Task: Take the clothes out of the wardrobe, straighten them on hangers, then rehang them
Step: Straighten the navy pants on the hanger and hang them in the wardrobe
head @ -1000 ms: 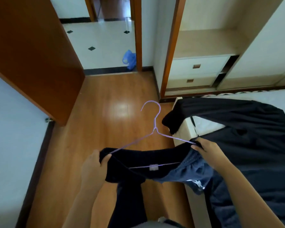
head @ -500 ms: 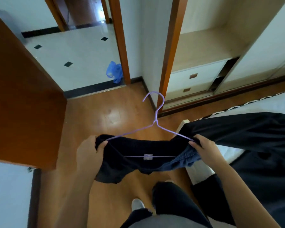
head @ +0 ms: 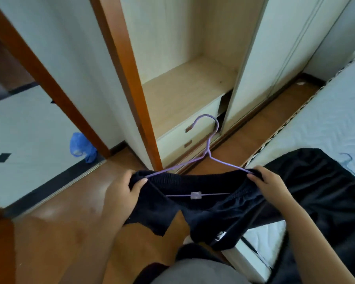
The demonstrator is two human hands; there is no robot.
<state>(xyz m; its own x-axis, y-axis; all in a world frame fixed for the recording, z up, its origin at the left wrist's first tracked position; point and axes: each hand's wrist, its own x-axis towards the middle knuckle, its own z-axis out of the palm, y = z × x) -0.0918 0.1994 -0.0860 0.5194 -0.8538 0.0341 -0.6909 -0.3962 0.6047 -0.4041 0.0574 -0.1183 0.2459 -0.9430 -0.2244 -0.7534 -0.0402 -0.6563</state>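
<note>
Dark navy shorts (head: 209, 210) hang over a thin purple wire hanger (head: 208, 152), waistband stretched along its bar. My left hand (head: 123, 193) grips the left end of the waistband and hanger. My right hand (head: 268, 183) grips the right end. The hanger's hook points up towards the open wardrobe (head: 184, 87), whose pale wooden shelf sits above two drawers (head: 178, 140).
A black garment (head: 326, 181) lies spread on the white bed (head: 334, 121) at the right. An orange-brown door frame (head: 123, 64) stands left of the wardrobe. A blue plastic bag (head: 80, 146) lies on the tiled floor beyond the doorway. Wooden floor runs below.
The view has swung right and up towards the wardrobe. The hanger with the shorts has risen and moved closer to the wardrobe opening; both hands keep their grip.
</note>
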